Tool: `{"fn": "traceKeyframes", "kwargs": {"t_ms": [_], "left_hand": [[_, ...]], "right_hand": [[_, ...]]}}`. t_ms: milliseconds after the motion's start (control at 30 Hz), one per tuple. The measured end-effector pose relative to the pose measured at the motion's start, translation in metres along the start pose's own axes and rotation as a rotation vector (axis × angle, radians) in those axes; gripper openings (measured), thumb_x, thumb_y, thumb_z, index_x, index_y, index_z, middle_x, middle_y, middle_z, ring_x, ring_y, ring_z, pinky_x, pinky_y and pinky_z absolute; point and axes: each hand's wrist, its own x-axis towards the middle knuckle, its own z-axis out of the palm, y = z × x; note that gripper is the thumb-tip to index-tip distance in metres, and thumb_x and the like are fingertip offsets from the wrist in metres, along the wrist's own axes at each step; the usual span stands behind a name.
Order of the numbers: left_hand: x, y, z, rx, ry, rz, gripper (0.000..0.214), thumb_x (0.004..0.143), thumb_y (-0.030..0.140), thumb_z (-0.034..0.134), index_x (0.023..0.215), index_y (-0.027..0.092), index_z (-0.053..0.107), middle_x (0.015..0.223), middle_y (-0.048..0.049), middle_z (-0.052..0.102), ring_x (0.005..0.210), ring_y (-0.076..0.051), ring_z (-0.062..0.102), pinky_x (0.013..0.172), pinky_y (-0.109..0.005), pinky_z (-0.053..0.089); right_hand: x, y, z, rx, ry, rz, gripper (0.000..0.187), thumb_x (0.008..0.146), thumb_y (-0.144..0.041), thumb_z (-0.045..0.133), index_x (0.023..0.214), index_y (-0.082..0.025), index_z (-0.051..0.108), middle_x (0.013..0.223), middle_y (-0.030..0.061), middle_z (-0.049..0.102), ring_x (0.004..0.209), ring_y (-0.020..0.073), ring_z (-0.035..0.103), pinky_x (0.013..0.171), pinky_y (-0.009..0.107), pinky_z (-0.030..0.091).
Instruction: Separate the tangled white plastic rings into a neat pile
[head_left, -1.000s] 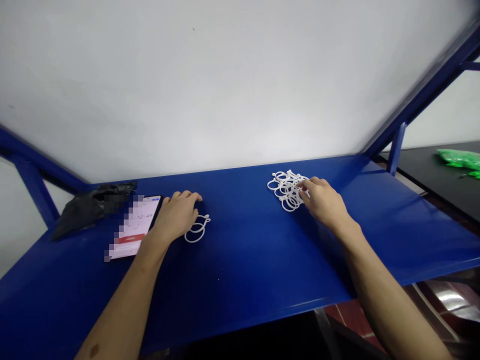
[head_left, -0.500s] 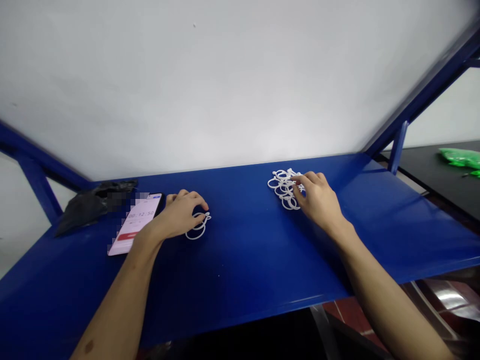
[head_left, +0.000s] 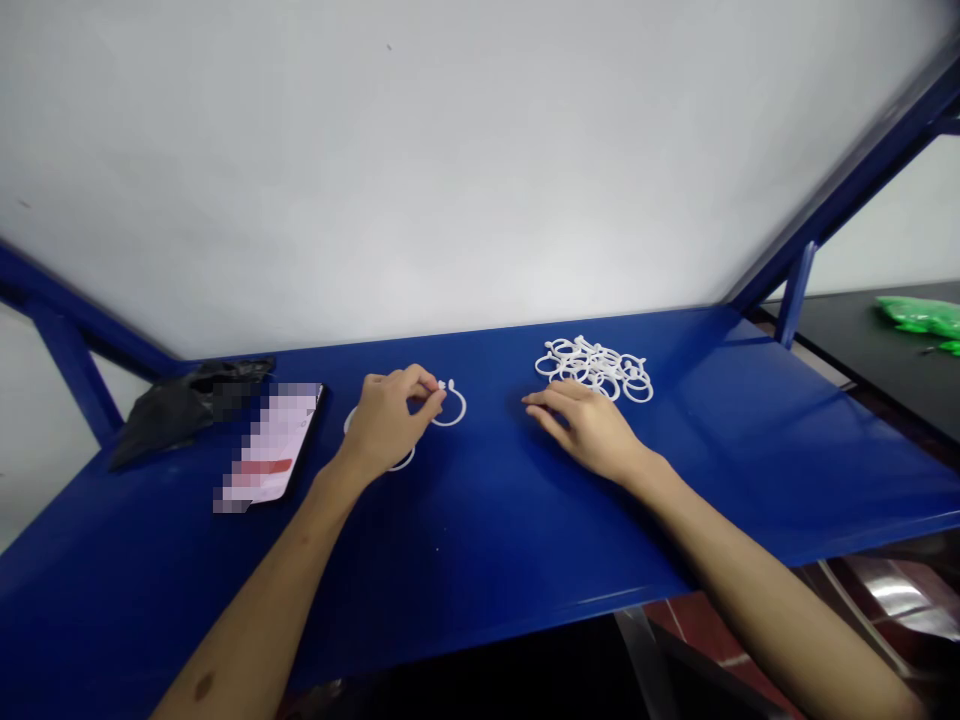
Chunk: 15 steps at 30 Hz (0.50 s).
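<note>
My left hand (head_left: 394, 415) is closed, thumb and forefinger pinching the end of a white curtain ring (head_left: 459, 415) with small knobs at its gap. Partly hidden beneath that hand, more white ring shapes (head_left: 406, 461) show on the blue tabletop (head_left: 480, 540). Over to the right, my right hand (head_left: 585, 425) hovers low with its fingers stretched out to the left and nothing visible in them. It covers the front edge of a loose pile of several white curtain rings (head_left: 636, 378).
A phone (head_left: 281, 440) with a partly blurred screen lies left of my left hand. Behind it rests a crumpled black plastic bag (head_left: 169, 415). Blue frame bars (head_left: 796, 295) flank the table, and a pale wall (head_left: 480, 180) rises behind. A green bag (head_left: 919, 315) sits on a dark surface at right.
My left hand has moved right and slightly away from me, and now pinches a curtain ring farther right. My right hand has come off the pile, moving left and nearer, its fingers straighter.
</note>
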Motion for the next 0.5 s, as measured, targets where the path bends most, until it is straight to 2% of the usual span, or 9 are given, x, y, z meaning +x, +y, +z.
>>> {"fn": "traceKeyframes", "kwargs": {"t_ms": [100, 200, 300, 500], "left_hand": [[-0.006, 0.018, 0.012, -0.035, 0.084, 0.051, 0.008, 0.090, 0.027, 0.060, 0.083, 0.025, 0.057, 0.066, 0.0047, 0.073, 0.070, -0.020, 0.070, 0.079, -0.038, 0.046], [-0.014, 0.030, 0.024, -0.025, 0.121, 0.119, 0.006, 0.090, 0.024, 0.062, 0.086, 0.024, 0.058, 0.067, 0.0049, 0.074, 0.075, -0.020, 0.071, 0.077, -0.036, 0.046], [-0.020, 0.033, 0.032, -0.014, 0.144, 0.135, 0.003, 0.093, 0.025, 0.061, 0.090, 0.024, 0.061, 0.075, 0.0028, 0.076, 0.081, -0.020, 0.071, 0.079, -0.036, 0.046], [-0.024, 0.034, 0.041, 0.005, 0.229, 0.150, 0.013, 0.095, 0.027, 0.060, 0.106, 0.023, 0.065, 0.077, 0.0009, 0.077, 0.082, -0.021, 0.071, 0.080, -0.037, 0.046]], "right_hand": [[0.000, -0.014, 0.008, 0.174, -0.066, 0.007, 0.030, 0.101, -0.038, 0.055, 0.123, -0.020, 0.064, 0.105, 0.0073, 0.072, 0.091, 0.0185, 0.068, 0.081, 0.034, 0.055], [0.001, -0.030, 0.014, 0.351, -0.098, 0.045, 0.031, 0.098, -0.042, 0.059, 0.122, -0.022, 0.059, 0.100, 0.0039, 0.073, 0.082, 0.0161, 0.069, 0.073, 0.029, 0.055], [0.002, -0.040, 0.018, 0.485, -0.049, 0.090, 0.025, 0.097, -0.039, 0.061, 0.115, -0.021, 0.057, 0.091, 0.0018, 0.073, 0.072, 0.0141, 0.067, 0.066, 0.028, 0.054], [0.003, -0.041, 0.025, 0.604, 0.059, 0.156, 0.026, 0.098, -0.029, 0.054, 0.122, -0.020, 0.051, 0.088, 0.0021, 0.070, 0.069, 0.0134, 0.067, 0.063, 0.027, 0.055]]}}
